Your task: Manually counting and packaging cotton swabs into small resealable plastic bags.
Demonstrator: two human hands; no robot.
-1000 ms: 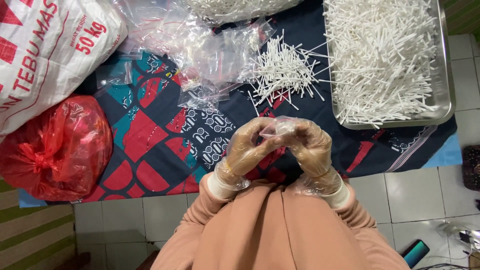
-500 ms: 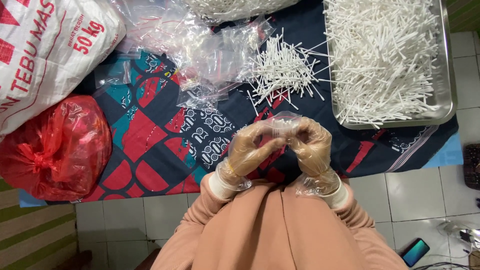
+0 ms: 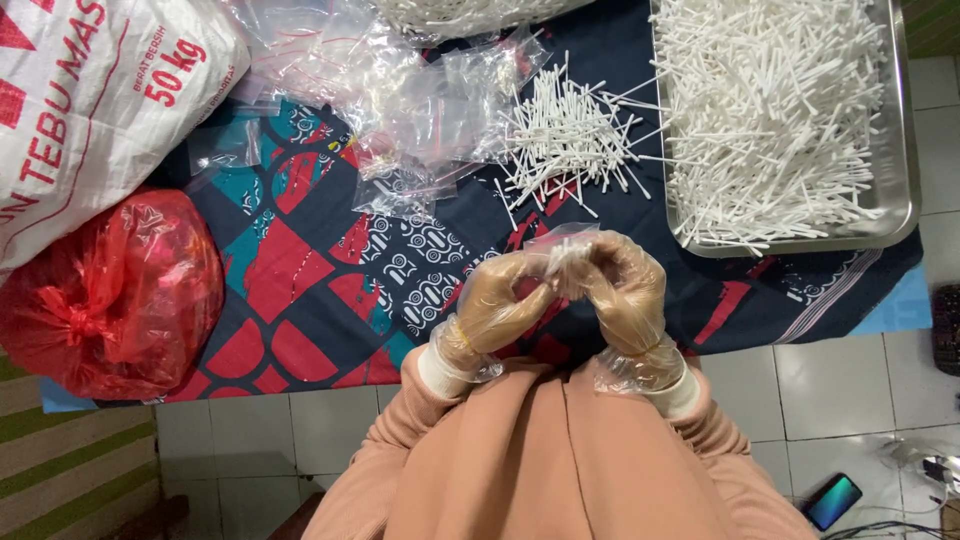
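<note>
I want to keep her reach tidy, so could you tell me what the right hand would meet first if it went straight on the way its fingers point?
Probably the left hand: the right hand curls toward it, with the small clear bag pinched between them.

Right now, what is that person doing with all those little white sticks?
A person in thin plastic gloves holds a small clear bag between the left hand and the right hand, above a patterned cloth. A loose pile of white sticks lies just beyond it, and a metal tray heaped with more sticks stands to the right. Empty clear bags lie nearby.
</note>
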